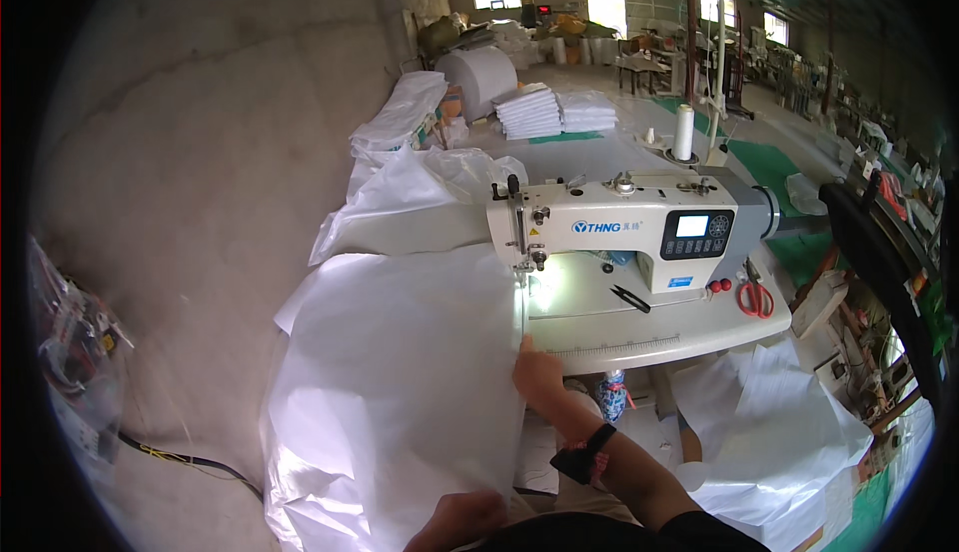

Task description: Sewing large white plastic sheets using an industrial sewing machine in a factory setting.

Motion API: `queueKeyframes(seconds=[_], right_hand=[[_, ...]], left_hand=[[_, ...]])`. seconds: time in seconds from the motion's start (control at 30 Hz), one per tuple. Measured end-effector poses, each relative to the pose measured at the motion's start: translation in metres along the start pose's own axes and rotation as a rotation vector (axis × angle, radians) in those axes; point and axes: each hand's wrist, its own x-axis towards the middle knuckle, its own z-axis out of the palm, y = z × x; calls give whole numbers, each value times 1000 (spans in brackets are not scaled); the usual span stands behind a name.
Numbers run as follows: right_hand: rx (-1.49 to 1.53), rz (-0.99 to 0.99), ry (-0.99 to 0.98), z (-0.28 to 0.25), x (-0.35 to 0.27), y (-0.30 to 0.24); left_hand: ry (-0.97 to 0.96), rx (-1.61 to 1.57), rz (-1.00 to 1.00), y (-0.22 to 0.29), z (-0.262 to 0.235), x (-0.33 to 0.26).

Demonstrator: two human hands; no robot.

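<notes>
A large white woven-plastic sheet (400,352) spreads to the left of a white sewing machine (599,217), its right edge running under the lit needle area. My right hand (540,376) is at that edge, just in front of the machine bed, fingers closed on the sheet with one fingertip pointing toward the needle. Low in the picture, close to my body, my left hand (460,520) is curled on the sheet's near part; its fingertips are hidden. Black thread snips (630,299) and red-handled scissors (756,298) lie on the machine bed.
A thread cone (683,132) stands behind the machine. More white sheets (769,432) hang at the right. Folded white stacks (527,112) and a big white roll (479,80) sit farther back. A bare wall (220,152) rises at left; a black cable (190,458) lies below it.
</notes>
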Motion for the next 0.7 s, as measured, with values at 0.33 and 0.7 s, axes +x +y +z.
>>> queueKeyframes(seconds=[0.33,0.7], right_hand=[[91,22,-54,-9,-15,-1],[280,26,-27,3,-12,10]], left_hand=[[221,-147,-16,-14,12,56],[315,-115,-8,-16,6,126]])
